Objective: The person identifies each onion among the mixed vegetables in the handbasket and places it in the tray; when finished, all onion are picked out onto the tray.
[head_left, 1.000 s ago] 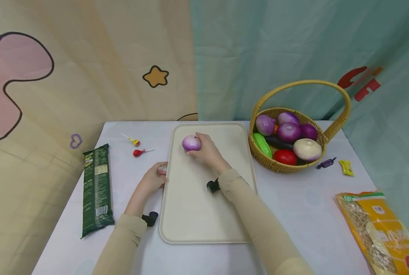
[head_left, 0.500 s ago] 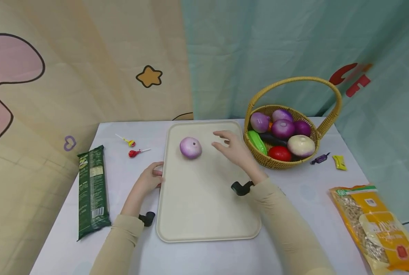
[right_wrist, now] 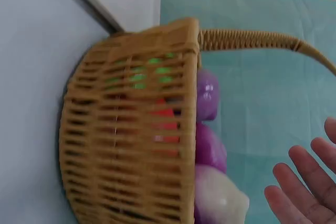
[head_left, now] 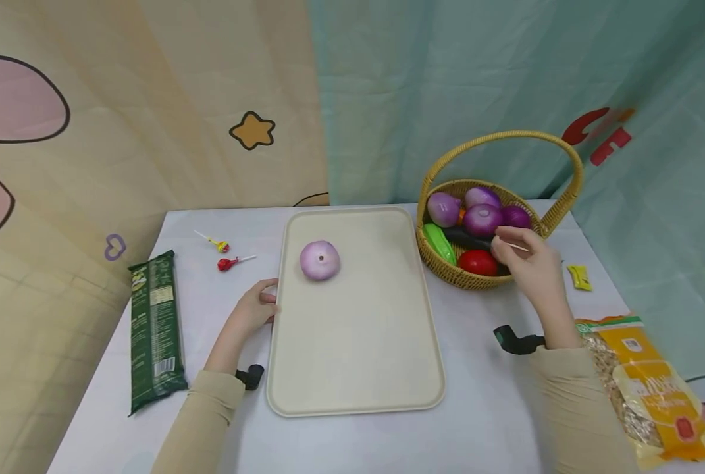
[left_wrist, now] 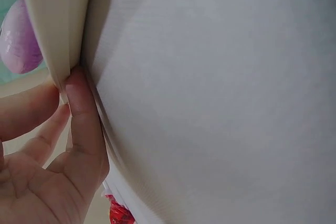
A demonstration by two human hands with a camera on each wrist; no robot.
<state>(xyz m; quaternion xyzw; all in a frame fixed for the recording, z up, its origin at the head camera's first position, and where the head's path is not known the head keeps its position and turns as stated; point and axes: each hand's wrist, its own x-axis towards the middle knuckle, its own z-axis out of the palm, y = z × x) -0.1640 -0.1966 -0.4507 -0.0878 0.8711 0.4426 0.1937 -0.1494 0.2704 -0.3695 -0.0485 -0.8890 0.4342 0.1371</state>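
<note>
Head view: the right hand hovers over the near right side of the wicker basket, its grip wide, fingers loosely spread and holding nothing. Under the fingertips, hidden by them, lies part of the basket's load; just left of the grip sit a red tomato, a dark eggplant and a green vegetable, with three purple onions beyond it. The left hand rests at the left edge of the cream tray, fingertips on its rim. A purple onion lies on the tray, up and to the right of that grip, well apart from the right hand. On the tabletop, further left of the left hand, are two lollipops and a green packet; near the right wrist lie a yellow bag and a yellow candy.

Left wrist view: the left hand pinches the tray rim between thumb and fingers, a narrow grip on the edge. The purple onion shows above it.

Right wrist view: the right hand is spread open beside the basket, touching nothing; a pale onion lies nearest the fingertips.
</note>
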